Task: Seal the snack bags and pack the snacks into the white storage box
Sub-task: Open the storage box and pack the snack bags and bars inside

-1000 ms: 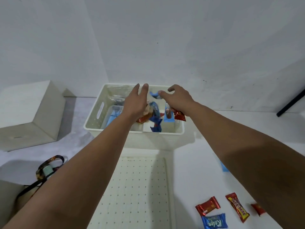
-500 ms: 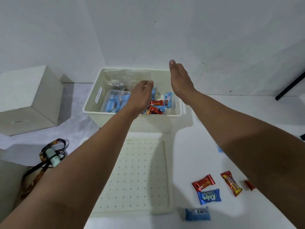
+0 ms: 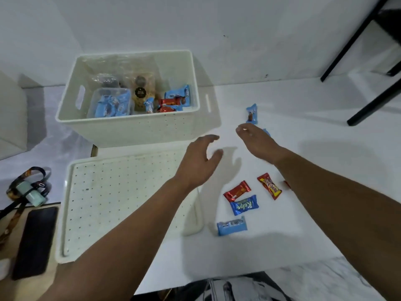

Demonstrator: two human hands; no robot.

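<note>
On the white table (image 3: 303,153), the white storage box (image 3: 130,129) stands at the far side near the wall, open at the top, with a clear tub of light blue packets (image 3: 110,104) in its left half, a clear bag with a black round label (image 3: 141,94) leaning in the middle, and red and blue wrapped snacks (image 3: 173,101) heaped to the right. Just in front of the box lies its perforated lid (image 3: 121,203), flat on the table. The left hand (image 3: 198,162) hangs above the lid's far right corner, its grip released, fingers spread and curled loosely around nothing. The right hand (image 3: 258,141) reaches out over the table to the right of the box, fingers bent downward and holding nothing that can be seen, just short of a light blue snack (image 3: 252,114) lying beyond its fingertips. Between the two forearms lie four loose snacks: a red wrapper (image 3: 237,191), a blue wrapper marked Kalpa (image 3: 244,205) touching it, a red and yellow bar (image 3: 269,189) to the right, and a light blue packet (image 3: 232,225) nearest the person. At the left edge sit a black phone (image 3: 35,240) and a strap with a mint green case (image 3: 30,193).
</note>
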